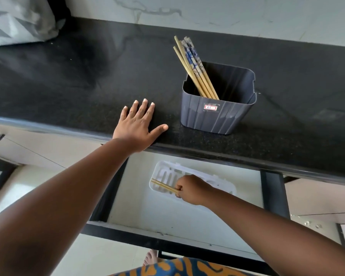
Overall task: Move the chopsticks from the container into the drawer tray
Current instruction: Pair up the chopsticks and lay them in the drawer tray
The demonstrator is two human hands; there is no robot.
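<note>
A dark grey ribbed container (217,116) stands on the black countertop (78,80) and holds several bamboo chopsticks (191,64) that lean to the upper left, some with blue-patterned tops. Below the counter an open drawer (147,214) holds a white slotted tray (163,172). My right hand (191,189) is over the tray, shut on a pair of chopsticks (163,186) whose tips point left across the tray's left end. My left hand (137,124) lies flat with spread fingers on the counter's front edge, left of the container, holding nothing.
A grey patterned bag (18,18) sits at the counter's far left against the pale wall. The drawer's dark front rail (157,238) runs below my arms. Cream cabinet fronts (38,148) flank the drawer. A bare foot (150,257) and patterned clothing show at the bottom.
</note>
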